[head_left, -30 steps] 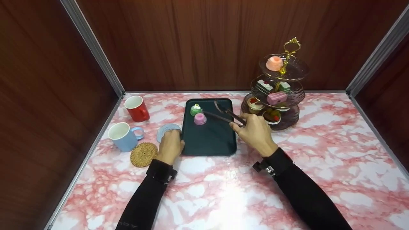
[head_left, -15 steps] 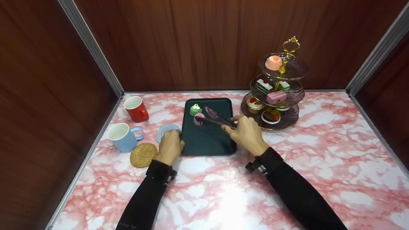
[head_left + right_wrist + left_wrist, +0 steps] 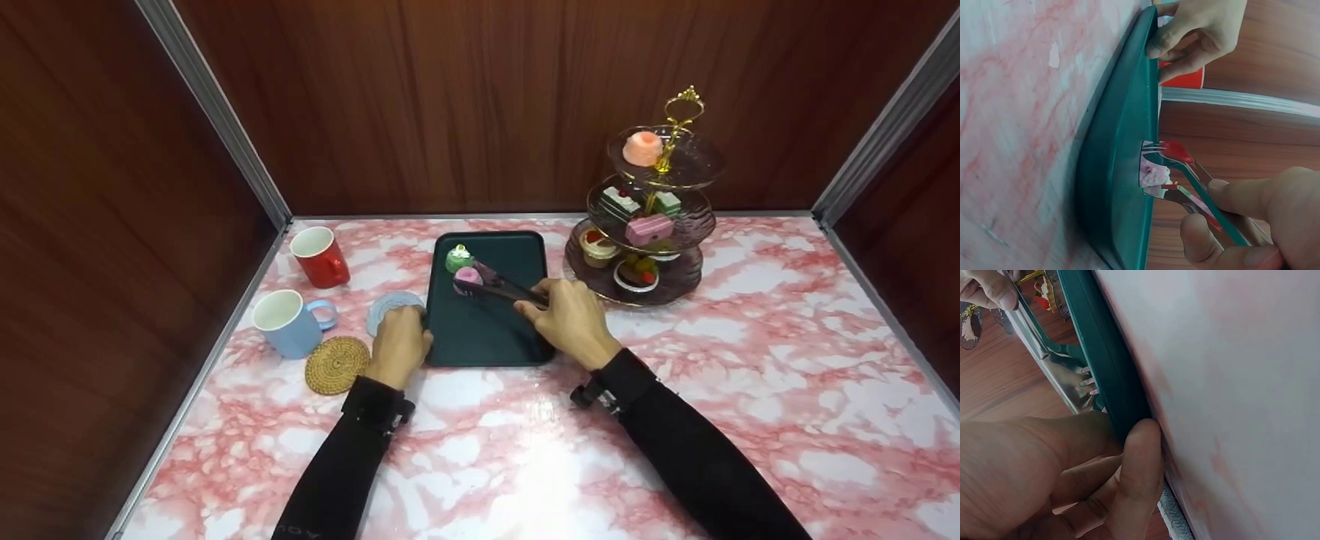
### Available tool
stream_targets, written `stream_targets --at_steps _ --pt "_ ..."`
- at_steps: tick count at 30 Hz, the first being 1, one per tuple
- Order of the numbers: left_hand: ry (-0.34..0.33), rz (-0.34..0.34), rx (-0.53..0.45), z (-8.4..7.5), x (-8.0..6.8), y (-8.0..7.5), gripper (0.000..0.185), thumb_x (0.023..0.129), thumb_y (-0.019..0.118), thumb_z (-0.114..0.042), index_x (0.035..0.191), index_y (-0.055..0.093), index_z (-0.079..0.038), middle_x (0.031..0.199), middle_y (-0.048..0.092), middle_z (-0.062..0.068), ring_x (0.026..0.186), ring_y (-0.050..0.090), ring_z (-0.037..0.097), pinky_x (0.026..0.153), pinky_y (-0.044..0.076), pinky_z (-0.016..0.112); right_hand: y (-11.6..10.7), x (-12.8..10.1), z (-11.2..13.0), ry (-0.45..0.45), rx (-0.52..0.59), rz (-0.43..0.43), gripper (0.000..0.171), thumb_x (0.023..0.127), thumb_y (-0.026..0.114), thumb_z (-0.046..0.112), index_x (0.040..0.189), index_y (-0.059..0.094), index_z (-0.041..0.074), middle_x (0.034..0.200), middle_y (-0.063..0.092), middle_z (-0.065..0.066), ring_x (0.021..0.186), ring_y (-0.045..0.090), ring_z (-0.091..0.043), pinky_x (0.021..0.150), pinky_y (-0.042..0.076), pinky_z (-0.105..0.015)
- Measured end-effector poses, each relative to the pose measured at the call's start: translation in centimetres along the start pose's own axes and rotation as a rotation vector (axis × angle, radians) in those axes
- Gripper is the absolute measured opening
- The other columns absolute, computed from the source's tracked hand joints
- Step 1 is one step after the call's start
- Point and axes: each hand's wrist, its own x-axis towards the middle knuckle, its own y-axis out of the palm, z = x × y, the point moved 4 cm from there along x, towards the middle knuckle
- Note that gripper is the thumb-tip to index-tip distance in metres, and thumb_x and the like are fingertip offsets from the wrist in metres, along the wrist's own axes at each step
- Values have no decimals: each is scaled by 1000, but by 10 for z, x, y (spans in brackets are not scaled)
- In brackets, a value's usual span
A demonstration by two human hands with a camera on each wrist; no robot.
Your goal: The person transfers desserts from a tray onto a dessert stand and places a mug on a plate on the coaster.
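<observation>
A right hand is squeezing tongs around a pink cake sitting at 11 o'clock on a green tray. The left hand is pinching the tray's 9 o'clock rim. Loosening the squeeze could drop the cake, or squash it if overtightened.

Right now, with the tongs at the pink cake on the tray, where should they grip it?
Grip the pink cake low on its two opposite sides, coming from the right, as the tongs in the right hand already point. It is small and round, and the green cake sits close behind.
</observation>
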Motion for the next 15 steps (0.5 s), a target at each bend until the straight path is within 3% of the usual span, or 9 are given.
stream_targets --at_steps 15 --pt "26 -12 -5 0 0 0 21 74 69 -10 95 68 -7 92 66 14 85 64 29 73 52 43 2 -2 -2 -32 22 -9 38 75 68 52 94 73 20 82 72 1 67 65 -17 57 49 -38"
